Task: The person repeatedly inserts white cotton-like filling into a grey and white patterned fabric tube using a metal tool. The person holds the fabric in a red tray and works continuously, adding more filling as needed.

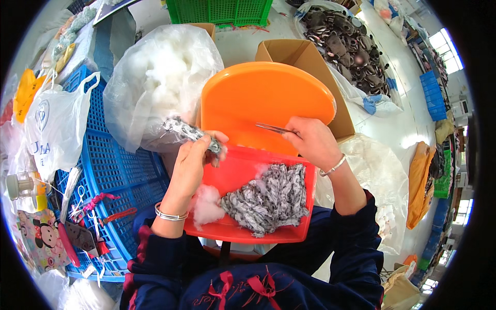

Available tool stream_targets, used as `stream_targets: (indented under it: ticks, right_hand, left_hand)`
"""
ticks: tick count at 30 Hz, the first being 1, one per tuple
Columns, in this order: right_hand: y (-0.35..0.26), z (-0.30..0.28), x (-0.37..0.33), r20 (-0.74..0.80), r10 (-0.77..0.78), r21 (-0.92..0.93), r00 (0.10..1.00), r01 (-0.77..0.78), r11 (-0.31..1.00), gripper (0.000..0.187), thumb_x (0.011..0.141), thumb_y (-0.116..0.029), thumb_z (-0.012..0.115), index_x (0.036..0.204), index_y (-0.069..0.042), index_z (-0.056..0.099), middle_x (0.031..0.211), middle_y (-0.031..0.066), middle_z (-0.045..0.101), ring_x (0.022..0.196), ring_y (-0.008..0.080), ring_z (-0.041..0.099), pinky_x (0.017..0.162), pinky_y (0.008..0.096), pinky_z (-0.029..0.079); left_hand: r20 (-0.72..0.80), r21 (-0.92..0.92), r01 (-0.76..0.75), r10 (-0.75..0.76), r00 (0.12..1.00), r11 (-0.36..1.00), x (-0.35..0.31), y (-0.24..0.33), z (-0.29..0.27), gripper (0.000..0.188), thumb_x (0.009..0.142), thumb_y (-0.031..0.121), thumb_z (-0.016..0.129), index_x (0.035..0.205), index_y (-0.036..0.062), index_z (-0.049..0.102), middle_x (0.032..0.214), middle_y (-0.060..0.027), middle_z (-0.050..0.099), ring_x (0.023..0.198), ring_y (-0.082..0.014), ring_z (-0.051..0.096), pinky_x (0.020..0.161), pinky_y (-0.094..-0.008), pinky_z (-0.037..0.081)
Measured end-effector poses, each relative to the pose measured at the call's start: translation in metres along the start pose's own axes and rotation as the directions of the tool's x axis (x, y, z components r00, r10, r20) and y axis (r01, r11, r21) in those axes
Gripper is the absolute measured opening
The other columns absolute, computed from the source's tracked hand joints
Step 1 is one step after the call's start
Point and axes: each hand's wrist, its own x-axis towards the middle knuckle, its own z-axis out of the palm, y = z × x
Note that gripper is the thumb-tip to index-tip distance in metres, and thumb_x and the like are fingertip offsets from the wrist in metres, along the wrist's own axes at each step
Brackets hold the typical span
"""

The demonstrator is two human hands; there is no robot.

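My left hand [187,169] is closed around a fuzzy grey-and-white plush piece [181,129], which sticks out beyond the fingers to the upper left. In my right hand [315,142] are metal tweezers [271,127], their tips pointing left over the round orange surface [268,90]. The tips are apart from the plush piece. Below both hands, a red tray [235,160] rests over my lap. It holds a heap of similar grey-and-white fuzzy pieces [271,199] and, at its left side, a tuft of white stuffing [207,205].
A clear bag of white stuffing [168,67] stands at the upper left, by a blue plastic crate [116,173] hung with bags and small tools. Behind the orange surface is a cardboard box [289,51]. Farther right lies a bag of dark plush pieces [343,46]. A green crate [219,11] stands at the back.
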Motion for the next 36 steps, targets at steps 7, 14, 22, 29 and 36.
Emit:
stream_targets:
  ticks: [7, 14, 22, 29, 36]
  right_hand:
    - [0.018, 0.056, 0.042, 0.221, -0.221, -0.19, 0.95, 0.264, 0.946, 0.014, 0.083, -0.013, 0.057, 0.089, -0.003, 0.065, 0.083, 0.0171, 0.066, 0.084, 0.0368, 0.064, 0.076, 0.0468, 0.05]
    - [0.018, 0.077, 0.045, 0.49, -0.125, -0.163, 0.863, 0.231, 0.959, 0.017, 0.083, -0.014, 0.055, 0.088, -0.003, 0.067, 0.087, 0.0178, 0.067, 0.085, 0.038, 0.064, 0.076, 0.0484, 0.05]
    - [0.052, 0.058, 0.013, 0.329, -0.18, -0.065, 0.927, 0.213, 0.975, 0.017, 0.084, -0.016, 0.058, 0.096, -0.005, 0.063, 0.089, 0.0136, 0.063, 0.086, 0.0348, 0.062, 0.074, 0.0455, 0.049]
    - [0.054, 0.095, 0.026, 0.219, -0.198, -0.149, 0.955, 0.233, 0.961, 0.018, 0.088, -0.023, 0.059, 0.09, -0.005, 0.061, 0.084, 0.0119, 0.06, 0.08, 0.0336, 0.062, 0.069, 0.0438, 0.05]
    - [0.058, 0.112, 0.027, 0.188, -0.238, -0.209, 0.953, 0.276, 0.938, 0.018, 0.088, -0.023, 0.061, 0.09, -0.005, 0.062, 0.082, 0.0121, 0.061, 0.08, 0.0332, 0.062, 0.067, 0.0427, 0.051]
  left_hand:
    - [-0.011, 0.009, -0.015, 0.016, 1.0, 1.0, -0.008, 0.004, 0.002, 0.039, 0.102, 0.026, 0.038, 0.104, -0.0031, 0.064, 0.083, -0.0058, 0.065, 0.074, -0.0107, 0.058, 0.067, -0.0247, 0.046]
    - [0.013, 0.41, -0.009, 0.004, 1.0, 0.912, 0.004, -0.011, -0.003, 0.037, 0.1, 0.026, 0.043, 0.099, -0.0046, 0.063, 0.075, -0.009, 0.063, 0.072, -0.0162, 0.061, 0.068, -0.0304, 0.048]
    - [0.117, 0.882, -0.033, -0.15, 0.982, 0.47, 0.018, -0.02, -0.002, 0.033, 0.092, 0.019, 0.047, 0.097, -0.012, 0.057, 0.073, -0.0298, 0.061, 0.072, -0.0461, 0.062, 0.069, -0.0516, 0.05]
    - [0.036, 0.941, 0.031, -0.191, 0.981, 0.336, 0.027, -0.021, -0.002, 0.03, 0.089, 0.022, 0.05, 0.084, -0.006, 0.06, 0.069, -0.0289, 0.061, 0.071, -0.0459, 0.063, 0.068, -0.052, 0.052]
    - [0.058, 0.928, -0.026, -0.075, 0.995, 0.371, 0.022, -0.026, -0.003, 0.035, 0.092, 0.023, 0.049, 0.079, -0.0089, 0.055, 0.066, -0.031, 0.052, 0.066, -0.0485, 0.055, 0.061, -0.0506, 0.045]
